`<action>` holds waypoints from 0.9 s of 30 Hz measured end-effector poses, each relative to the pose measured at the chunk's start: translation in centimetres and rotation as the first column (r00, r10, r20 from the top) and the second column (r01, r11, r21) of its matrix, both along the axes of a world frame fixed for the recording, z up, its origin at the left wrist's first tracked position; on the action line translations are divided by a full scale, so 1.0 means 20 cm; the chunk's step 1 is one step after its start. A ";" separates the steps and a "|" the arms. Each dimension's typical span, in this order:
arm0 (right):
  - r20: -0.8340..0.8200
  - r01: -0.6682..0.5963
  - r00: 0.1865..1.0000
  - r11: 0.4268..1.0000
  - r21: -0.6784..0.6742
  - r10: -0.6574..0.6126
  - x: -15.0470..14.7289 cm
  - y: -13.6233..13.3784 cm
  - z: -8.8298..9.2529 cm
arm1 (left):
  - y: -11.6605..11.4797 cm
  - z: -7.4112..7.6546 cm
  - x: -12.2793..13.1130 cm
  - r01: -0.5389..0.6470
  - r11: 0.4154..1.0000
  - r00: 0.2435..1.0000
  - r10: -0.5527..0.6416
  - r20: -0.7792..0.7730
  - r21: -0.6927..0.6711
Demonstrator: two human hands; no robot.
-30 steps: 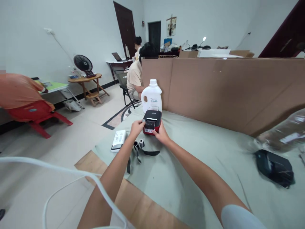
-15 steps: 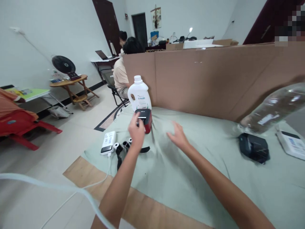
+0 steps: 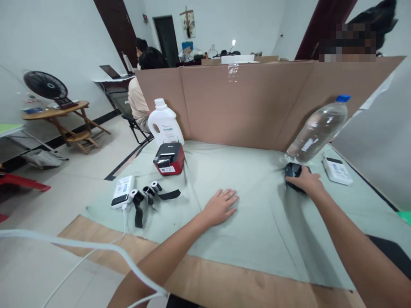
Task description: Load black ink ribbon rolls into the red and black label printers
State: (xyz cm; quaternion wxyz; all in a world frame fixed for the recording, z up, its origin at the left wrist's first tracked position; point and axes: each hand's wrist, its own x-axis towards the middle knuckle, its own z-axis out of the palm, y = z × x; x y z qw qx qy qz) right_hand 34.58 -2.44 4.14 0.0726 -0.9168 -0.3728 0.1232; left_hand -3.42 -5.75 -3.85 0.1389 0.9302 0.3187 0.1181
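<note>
My left hand (image 3: pixel 221 206) lies palm down on the pale green cloth (image 3: pixel 231 167), fingers spread, holding nothing. At the right, my right hand (image 3: pixel 310 180) is closed over a black boxy device (image 3: pixel 293 170), the thumb along its near left side. That hand partly covers the device. Just behind it a large clear bottle (image 3: pixel 317 128) with a blue cap leans to the right. A red and black label printer (image 3: pixel 170 159) stands at the left, with a black strip at its front slot. Small rolls of black tape (image 3: pixel 156 186) lie before it.
A white jug (image 3: pixel 165 126) stands behind the printer, before a brown cardboard screen (image 3: pixel 237 107). White power banks lie at the left (image 3: pixel 123 191) and right (image 3: pixel 337 170); a white cable runs from the left one. People sit or stand beyond the screen.
My left hand has left the printer and come down flat on the cloth. My right hand has moved right and taken hold of the black device. The view has turned right.
</note>
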 end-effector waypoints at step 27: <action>-0.052 -0.656 0.742 0.739 0.152 0.669 -0.90 0.03 -0.23 | 0.42 0.14 -0.12 -0.449 0.885 0.879 0.463 0.115 -0.125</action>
